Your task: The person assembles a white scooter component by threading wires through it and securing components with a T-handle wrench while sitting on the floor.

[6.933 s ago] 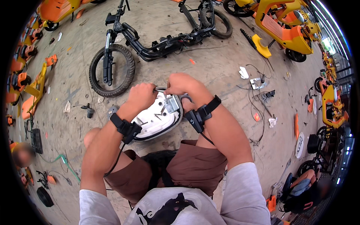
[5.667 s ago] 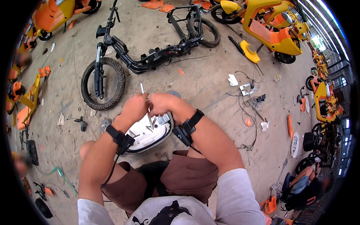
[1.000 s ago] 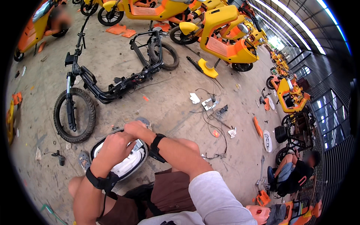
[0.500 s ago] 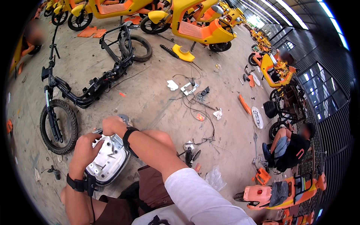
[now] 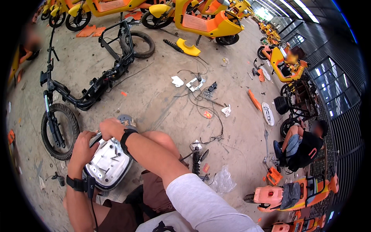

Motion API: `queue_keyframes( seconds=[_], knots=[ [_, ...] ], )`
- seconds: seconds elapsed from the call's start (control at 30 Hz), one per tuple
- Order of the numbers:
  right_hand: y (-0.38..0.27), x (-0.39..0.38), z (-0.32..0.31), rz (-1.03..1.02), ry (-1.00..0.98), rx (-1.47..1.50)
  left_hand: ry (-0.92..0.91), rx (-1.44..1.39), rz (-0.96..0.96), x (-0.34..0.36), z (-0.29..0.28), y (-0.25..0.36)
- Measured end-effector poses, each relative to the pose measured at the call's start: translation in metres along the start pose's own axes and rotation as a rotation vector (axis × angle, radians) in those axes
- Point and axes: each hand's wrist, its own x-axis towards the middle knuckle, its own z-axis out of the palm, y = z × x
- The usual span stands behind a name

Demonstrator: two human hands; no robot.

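An upturned scooter seat [image 5: 110, 164] with a white underside and dark rim lies in front of me. Several small metal pieces, probably bolts or pins, rest on it. My left hand [image 5: 82, 149] curls its fingers at the seat's far left edge, thumb over the white surface. Beside it, my right hand [image 5: 111, 128] is closed in a fist at the far end. A bright metal piece [image 5: 96, 136] shows between the two hands; its kind is unclear, and my fingers hide what each hand grips. Beyond my right hand is a grey, holed piece like a shoe [image 5: 125, 119].
A stripped black scooter frame [image 5: 91, 92] with wheels stands at the left. Wires [image 5: 205, 98], a shock absorber [image 5: 196, 162] and a clear plastic bag [image 5: 224, 179] litter the floor. At the right a person [image 5: 303, 147] squats near an orange scooter [image 5: 293, 197]. Yellow scooters [image 5: 208, 29] line the back.
Both hands have shifted slightly left, and the bright metal piece now shows between them. My right wrist has moved left over the seat's far end. The whole view has shifted a little.
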Motion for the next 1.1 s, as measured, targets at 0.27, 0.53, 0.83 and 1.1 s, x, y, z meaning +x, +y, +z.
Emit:
queue_keyframes(
  seconds=[0.27, 0.53, 0.83, 1.1],
  knots=[
    [-0.004, 0.002, 0.001, -0.03, 0.052, -0.008, -0.009, 0.017, -0.083, 0.0, -0.007, -0.005],
    [-0.006, 0.001, 0.004, -0.065, 0.104, -0.018, -0.046, 0.048, -0.166, -0.006, -0.012, -0.009],
    [-0.007, -0.001, 0.003, -0.059, 0.131, -0.012, -0.076, 0.122, -0.272, -0.007, -0.015, -0.014],
    [-0.009, -0.002, 0.0, -0.05, 0.101, -0.054, -0.089, 0.071, -0.316, -0.003, -0.023, -0.005]
  ],
)
